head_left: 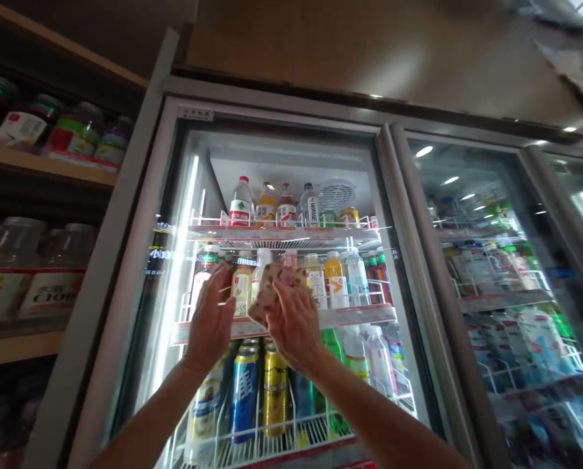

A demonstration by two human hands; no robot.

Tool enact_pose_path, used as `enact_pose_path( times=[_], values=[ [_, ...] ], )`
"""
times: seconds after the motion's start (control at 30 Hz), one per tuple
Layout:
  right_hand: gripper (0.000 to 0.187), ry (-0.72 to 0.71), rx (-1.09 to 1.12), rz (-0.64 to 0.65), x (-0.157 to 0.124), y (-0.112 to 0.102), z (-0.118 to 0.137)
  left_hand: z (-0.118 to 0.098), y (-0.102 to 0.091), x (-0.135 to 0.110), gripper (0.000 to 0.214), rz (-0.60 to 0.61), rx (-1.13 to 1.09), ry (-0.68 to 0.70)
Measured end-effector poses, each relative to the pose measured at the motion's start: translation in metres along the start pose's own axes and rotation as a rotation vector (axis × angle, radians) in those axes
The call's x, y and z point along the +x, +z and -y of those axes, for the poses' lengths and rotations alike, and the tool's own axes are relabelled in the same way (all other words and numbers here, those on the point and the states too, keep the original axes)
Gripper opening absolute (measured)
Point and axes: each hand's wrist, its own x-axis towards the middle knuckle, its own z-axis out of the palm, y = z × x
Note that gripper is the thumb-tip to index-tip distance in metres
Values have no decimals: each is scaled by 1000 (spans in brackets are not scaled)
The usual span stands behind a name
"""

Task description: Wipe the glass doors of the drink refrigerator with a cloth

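Note:
My right hand (297,322) presses a beige patterned cloth (262,296) against the glass door (281,146) of a lit drinks fridge. Part of the cloth is hidden under the fingers and palm. Raised to the left of it is my left hand (210,319), open, with fingers pointing up and nothing in it. It is close to the same pane; whether it touches the glass I cannot tell. Behind the glass, bottles and cans stand on wire shelves, among them an orange juice bottle (336,280), a blue can (245,394) and a gold can (275,391).
Wooden shelves (42,163) with glass jars (61,270) run along the left. A metal door frame (423,286) separates this pane from a second fridge door (496,260) on the right. Brown panelling (320,52) spans the top.

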Motion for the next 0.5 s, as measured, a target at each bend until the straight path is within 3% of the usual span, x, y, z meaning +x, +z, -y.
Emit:
enact_pose_path(
  times=[0.07,0.17,0.27,0.33,0.4,0.47,0.5],
  values=[
    [57,41,-129,56,15,10,-1,20,-7,-7,54,-62,206,2],
    [48,-59,-283,143,31,12,-12,31,-8,-17,58,-16,389,95],
    [46,-125,-427,137,30,-17,-50,27,-8,-27,59,-7,434,93],
    [47,-3,-557,92,20,-53,-91,24,-11,-34,59,1,444,72],
    [49,240,-690,-3,8,-88,-131,23,-13,-40,60,6,447,68],
    [53,433,-760,-104,-3,-108,-153,24,-14,-44,61,5,443,84],
    [55,460,-764,-129,-9,-107,-152,25,-14,-45,62,5,440,91]
  ],
)
